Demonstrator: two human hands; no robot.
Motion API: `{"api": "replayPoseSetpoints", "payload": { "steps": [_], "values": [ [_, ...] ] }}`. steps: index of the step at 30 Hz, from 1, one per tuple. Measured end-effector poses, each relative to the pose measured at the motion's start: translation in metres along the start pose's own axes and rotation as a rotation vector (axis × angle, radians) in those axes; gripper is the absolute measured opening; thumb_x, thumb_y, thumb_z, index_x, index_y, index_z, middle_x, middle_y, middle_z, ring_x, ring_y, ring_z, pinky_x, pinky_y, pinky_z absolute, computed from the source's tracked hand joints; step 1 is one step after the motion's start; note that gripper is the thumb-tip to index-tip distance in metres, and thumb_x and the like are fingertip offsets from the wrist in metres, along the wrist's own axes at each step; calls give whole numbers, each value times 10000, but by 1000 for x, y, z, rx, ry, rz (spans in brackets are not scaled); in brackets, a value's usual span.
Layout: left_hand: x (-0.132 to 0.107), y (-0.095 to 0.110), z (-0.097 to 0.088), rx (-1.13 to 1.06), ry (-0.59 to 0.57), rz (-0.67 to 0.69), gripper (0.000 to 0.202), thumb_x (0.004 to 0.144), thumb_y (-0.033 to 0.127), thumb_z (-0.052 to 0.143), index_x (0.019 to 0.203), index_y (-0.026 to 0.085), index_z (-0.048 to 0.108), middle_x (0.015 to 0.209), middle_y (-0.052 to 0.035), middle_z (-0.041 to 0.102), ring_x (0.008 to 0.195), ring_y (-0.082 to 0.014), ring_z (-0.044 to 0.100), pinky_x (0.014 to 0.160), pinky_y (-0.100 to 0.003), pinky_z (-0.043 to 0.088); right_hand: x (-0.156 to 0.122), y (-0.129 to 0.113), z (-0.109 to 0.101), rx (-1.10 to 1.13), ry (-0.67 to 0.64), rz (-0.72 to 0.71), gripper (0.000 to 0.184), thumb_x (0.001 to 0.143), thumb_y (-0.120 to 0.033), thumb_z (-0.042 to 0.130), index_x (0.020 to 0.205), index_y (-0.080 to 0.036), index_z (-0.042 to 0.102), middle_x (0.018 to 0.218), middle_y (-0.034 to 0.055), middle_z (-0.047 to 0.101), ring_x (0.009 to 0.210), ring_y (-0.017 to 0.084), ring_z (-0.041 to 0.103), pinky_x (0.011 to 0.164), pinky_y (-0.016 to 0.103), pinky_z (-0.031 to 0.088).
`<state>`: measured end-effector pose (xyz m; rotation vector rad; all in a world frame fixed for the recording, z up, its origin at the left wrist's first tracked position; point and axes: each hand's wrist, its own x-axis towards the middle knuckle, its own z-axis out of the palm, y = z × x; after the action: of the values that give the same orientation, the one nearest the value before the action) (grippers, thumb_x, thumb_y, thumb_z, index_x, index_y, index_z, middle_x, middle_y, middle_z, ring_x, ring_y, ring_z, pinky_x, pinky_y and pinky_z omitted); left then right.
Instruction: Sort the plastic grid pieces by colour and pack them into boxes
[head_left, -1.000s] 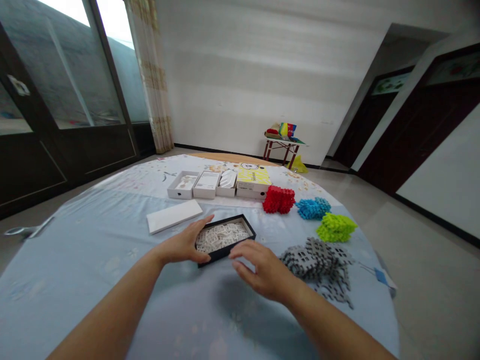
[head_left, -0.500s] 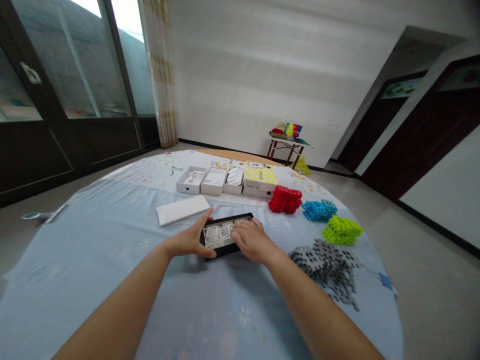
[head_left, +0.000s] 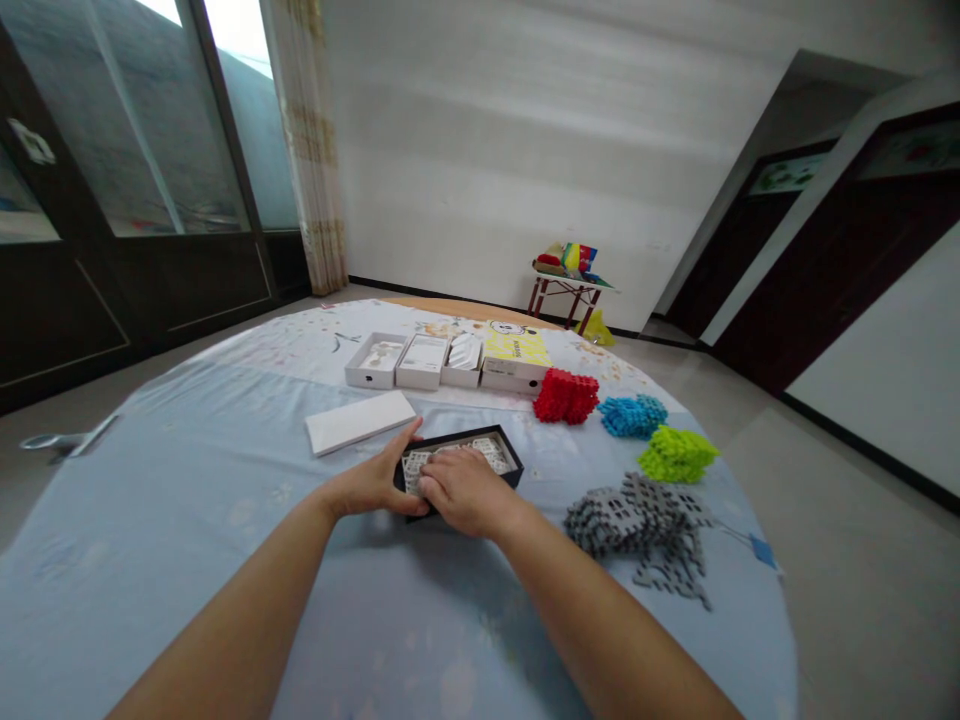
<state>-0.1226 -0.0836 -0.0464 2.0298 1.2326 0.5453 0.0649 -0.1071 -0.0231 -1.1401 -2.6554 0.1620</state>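
Note:
An open black box (head_left: 517,474) lies on the table in front of me, holding white lattice-like plastic pieces (head_left: 491,453). My left hand (head_left: 382,482) grips the box's left end, thumb at the near side and fingers at the far side. Over the left half of the box, my right hand (head_left: 465,488) reaches down onto the white pieces, its fingers bent and close together. Whatever those fingertips may hold is hidden. Just behind the box on the left is a flat white lid (head_left: 360,422).
Small white boxes (head_left: 420,362) and a yellow-and-white box (head_left: 517,357) stand in a row farther back. To the right sit piles of red pieces (head_left: 566,396), blue pieces (head_left: 632,416), lime-green pieces (head_left: 677,454) and grey pieces (head_left: 637,525). A floral cloth (head_left: 187,480) covers the round table.
My right hand has moved left across the box, uncovering white pieces at its right end. My left hand stays on the left end. The view has shifted slightly.

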Motion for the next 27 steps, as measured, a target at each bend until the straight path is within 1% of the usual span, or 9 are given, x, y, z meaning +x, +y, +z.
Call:
{"api": "replayPoseSetpoints", "payload": {
  "steps": [4, 8, 13, 16, 17, 20, 22, 25, 27],
  "values": [
    [0, -1, 0, -13, -4, 13, 1199, 535, 415, 743, 1468, 167, 32, 1430, -150, 363, 1277, -281, 391, 1076, -398, 268, -11, 11, -4, -15, 45, 97, 337, 947, -279, 316, 931, -170, 634, 1022, 80, 653, 1023, 181, 533, 924, 337, 289],
    [0, -1, -1, -22, -6, 6, 1193, 534, 423, 743, 1470, 185, 42, 1423, -142, 374, 1249, -281, 423, 1064, -405, 289, -21, 25, -9, -62, 9, 216, 337, 937, -280, 335, 884, -163, 647, 968, 83, 666, 991, 178, 541, 907, 334, 289],
    [0, 0, -1, -21, -11, -14, 1187, 536, 405, 746, 1469, 176, 48, 1437, -144, 356, 1272, -277, 393, 1077, -406, 268, -25, 34, -12, -98, 23, 289, 380, 939, -292, 312, 820, -160, 648, 905, 83, 675, 932, 185, 565, 871, 332, 320],
    [-1, -1, -2, -39, 3, -13, 1188, 518, 408, 760, 1468, 195, 79, 1448, -143, 348, 1280, -284, 386, 1080, -422, 264, -27, 35, -13, -66, 18, 305, 332, 920, -310, 368, 848, -164, 658, 926, 90, 677, 940, 200, 571, 876, 345, 337],
    [-1, -1, -3, -55, 4, -15, 1192, 505, 412, 769, 1466, 207, 95, 1452, -144, 346, 1276, -288, 393, 1074, -428, 276, -30, 34, -14, -40, 68, 290, 301, 913, -312, 393, 893, -168, 656, 961, 92, 674, 968, 203, 565, 896, 352, 334],
    [0, -4, -12, -141, 17, -25, 1116, 520, 448, 763, 1448, 217, 187, 1462, -153, 331, 1263, -286, 417, 1019, -410, 364, -42, 21, -17, 72, 333, 157, 246, 906, -283, 428, 1010, -177, 624, 1041, 96, 653, 1038, 200, 535, 954, 373, 317],
    [3, -8, -21, -177, 122, -42, 975, 597, 510, 693, 1415, 188, 273, 1446, -155, 357, 1247, -272, 439, 964, -381, 420, -55, 7, -17, 161, 404, 21, 225, 907, -250, 420, 987, -178, 617, 991, 91, 658, 991, 189, 546, 932, 365, 351],
    [8, -19, -34, -26, 410, -135, 825, 677, 589, 563, 1342, 131, 393, 1370, -156, 452, 1230, -271, 450, 955, -380, 420, -74, -13, -6, 254, 304, -153, 203, 890, -216, 423, 939, -180, 617, 886, 70, 667, 874, 174, 561, 827, 318, 421],
    [11, -30, -42, 191, 531, -229, 791, 688, 597, 527, 1307, 112, 443, 1333, -166, 484, 1238, -295, 430, 985, -406, 380, -84, -19, 8, 269, 222, -213, 183, 866, -205, 446, 913, -183, 621, 836, 57, 671, 828, 170, 561, 780, 295, 436]
  ]
}}
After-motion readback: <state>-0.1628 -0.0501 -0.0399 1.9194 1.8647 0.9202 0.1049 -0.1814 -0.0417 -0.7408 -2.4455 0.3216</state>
